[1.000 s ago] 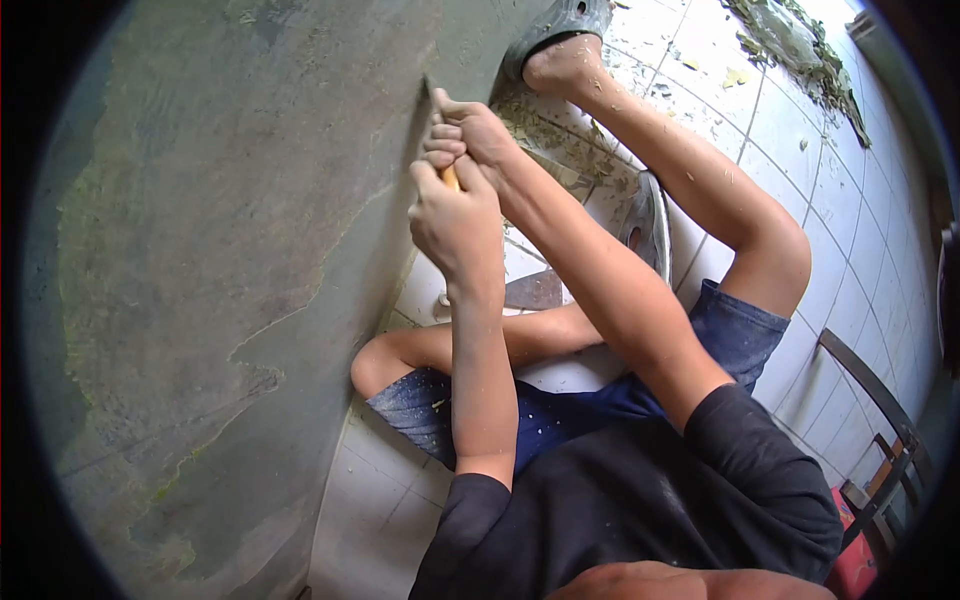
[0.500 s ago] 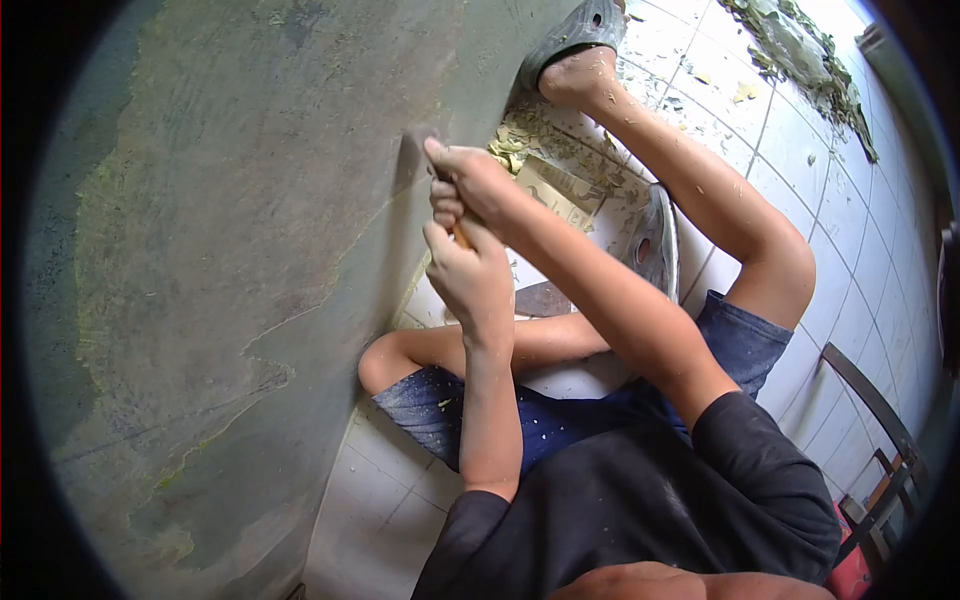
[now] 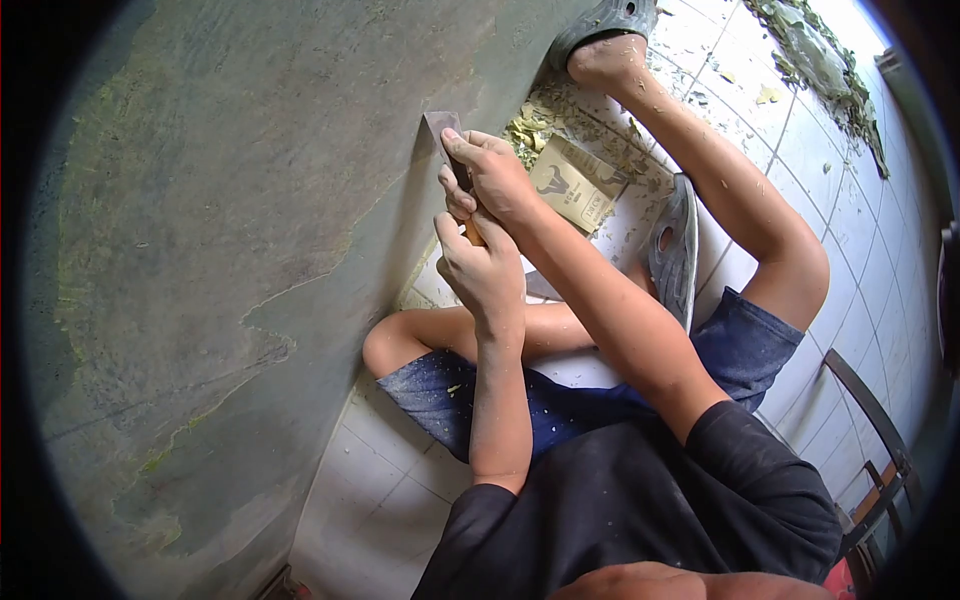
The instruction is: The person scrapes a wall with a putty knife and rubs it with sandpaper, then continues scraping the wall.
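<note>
Grey metal forms the blade [image 3: 440, 122] of the scraper [image 3: 458, 168], a flat, straight-edged plate leading into a dark shank and an orange handle [image 3: 473, 232]. The scraper is located at the wall [image 3: 230, 200], blade pointing away from the body; contact between edge and wall cannot be confirmed. The right hand [image 3: 492, 175] is clamped on the shank, thumb laid along the blade and fingers curled round the far side, a hold that probably guides the edge and limits flexing. The left hand [image 3: 485, 275] is placed directly behind, fingers closed around the handle, probably to supply force and alignment. The wall is grey-green, matt and mottled, with a ragged, pale-edged boundary between patches. To the right of the hands, a flat brown carton [image 3: 570, 180] printed with a horned head lies on the floor [image 3: 370, 460] of white tiles, with thin, curled yellowish flakes [image 3: 530, 130] beside it. A grey, perforated clog [image 3: 673, 250] is near the carton. One leg is folded and the other extended, probably for a low, stable seat. Farther out are a heap [image 3: 815, 60] of crumpled film and scraps, and a dark, curved frame [image 3: 870, 405].
</note>
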Demonstrator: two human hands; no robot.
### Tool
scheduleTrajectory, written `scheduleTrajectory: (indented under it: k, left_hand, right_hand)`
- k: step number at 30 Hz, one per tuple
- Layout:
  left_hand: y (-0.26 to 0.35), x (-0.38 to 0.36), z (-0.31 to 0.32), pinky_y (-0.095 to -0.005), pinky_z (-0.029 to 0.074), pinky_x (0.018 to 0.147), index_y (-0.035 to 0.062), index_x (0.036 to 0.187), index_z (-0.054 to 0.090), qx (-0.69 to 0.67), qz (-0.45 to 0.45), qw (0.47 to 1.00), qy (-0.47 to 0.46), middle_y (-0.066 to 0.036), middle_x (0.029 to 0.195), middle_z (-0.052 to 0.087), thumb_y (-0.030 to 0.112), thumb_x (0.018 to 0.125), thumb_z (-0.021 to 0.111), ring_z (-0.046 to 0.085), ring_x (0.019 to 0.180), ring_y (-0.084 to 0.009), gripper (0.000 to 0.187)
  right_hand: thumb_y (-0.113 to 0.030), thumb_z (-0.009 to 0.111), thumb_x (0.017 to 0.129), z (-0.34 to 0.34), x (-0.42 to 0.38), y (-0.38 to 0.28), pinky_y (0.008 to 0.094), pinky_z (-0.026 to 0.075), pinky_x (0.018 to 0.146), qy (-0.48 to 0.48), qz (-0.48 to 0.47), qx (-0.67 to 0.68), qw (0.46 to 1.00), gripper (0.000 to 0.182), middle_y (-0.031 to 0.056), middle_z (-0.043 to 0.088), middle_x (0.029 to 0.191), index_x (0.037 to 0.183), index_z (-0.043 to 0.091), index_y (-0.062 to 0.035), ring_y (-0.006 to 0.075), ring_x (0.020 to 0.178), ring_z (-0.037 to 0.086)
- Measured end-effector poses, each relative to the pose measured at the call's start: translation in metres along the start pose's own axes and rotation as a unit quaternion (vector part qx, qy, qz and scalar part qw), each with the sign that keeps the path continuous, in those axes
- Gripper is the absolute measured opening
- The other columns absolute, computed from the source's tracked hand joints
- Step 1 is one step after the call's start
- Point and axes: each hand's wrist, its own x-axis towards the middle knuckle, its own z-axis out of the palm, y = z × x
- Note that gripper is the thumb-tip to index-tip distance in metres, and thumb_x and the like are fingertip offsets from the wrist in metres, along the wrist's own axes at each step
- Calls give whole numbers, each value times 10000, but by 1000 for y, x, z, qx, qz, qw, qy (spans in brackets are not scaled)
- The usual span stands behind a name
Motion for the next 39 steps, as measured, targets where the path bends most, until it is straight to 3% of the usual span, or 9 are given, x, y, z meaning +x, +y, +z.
scheduleTrajectory:
  k: [8, 15, 19, 22, 30, 32, 36, 39]
  left_hand:
    - [-2, 15, 12, -532, 492, 709, -48, 932, 549, -19, 16, 1000, 6, -298, 853, 661, 177, 977, 583, 666, 867, -495, 232]
    - [13, 21, 19, -543, 515, 667, 1, 950, 507, -38, 89, 995, 18, -310, 839, 663, 198, 985, 584, 668, 854, -512, 215]
    - [-4, -2, 16, -552, 485, 728, -42, 973, 520, -24, -5, 1000, 15, -324, 892, 650, 201, 1000, 556, 641, 897, -532, 247]
    - [-12, -8, 15, -556, 481, 728, -41, 980, 512, -24, -24, 999, 20, -326, 898, 647, 211, 1006, 554, 638, 903, -534, 257]
    - [1, 10, 26, -528, 501, 720, -14, 978, 527, -32, -9, 999, 28, -288, 894, 667, 196, 996, 563, 662, 892, -505, 213]
    - [17, 32, 20, -522, 505, 715, -1, 946, 539, -43, 71, 997, 9, -256, 866, 677, 176, 972, 583, 672, 880, -486, 184]
    - [38, 41, 21, -519, 507, 700, 4, 946, 536, -19, 96, 995, 11, -255, 849, 670, 136, 955, 593, 671, 883, -489, 145]
    - [23, 23, 25, -530, 505, 707, 6, 975, 528, -31, 49, 998, 24, -268, 882, 662, 137, 968, 571, 667, 893, -496, 138]
  right_hand:
    - [-304, 593, 1055, 0, 9, -15, 297, 342, 425, -1, -11, -11, 1000, 286, 54, 528, 620, 899, 486, -90, 124, 426, 407]
    - [-309, 603, 1051, 2, 10, -35, 290, 338, 417, -9, -27, -19, 999, 293, 46, 534, 624, 882, 502, -92, 119, 427, 406]
    - [-304, 606, 1050, -4, 2, -11, 275, 319, 379, -13, 21, -29, 999, 313, 41, 535, 593, 864, 474, -90, 110, 382, 389]
    - [-299, 600, 1052, -7, 1, -3, 269, 317, 376, -40, 42, -16, 998, 311, 41, 529, 588, 867, 473, -84, 108, 378, 380]
    - [-301, 612, 1045, -12, 14, -20, 294, 330, 398, -69, 31, -22, 997, 315, 54, 526, 615, 859, 489, -79, 123, 412, 395]
    - [-321, 598, 1052, -2, 25, -35, 295, 345, 430, -83, -12, 79, 993, 307, 47, 521, 648, 891, 475, -91, 121, 448, 389]
    - [-333, 576, 1063, 10, 27, -64, 300, 346, 436, -95, -27, 64, 993, 288, 48, 518, 660, 926, 465, -105, 129, 452, 380]
    - [-347, 576, 1060, 7, 12, -47, 254, 325, 396, -67, 0, 7, 998, 310, 13, 506, 629, 869, 505, -114, 91, 417, 358]
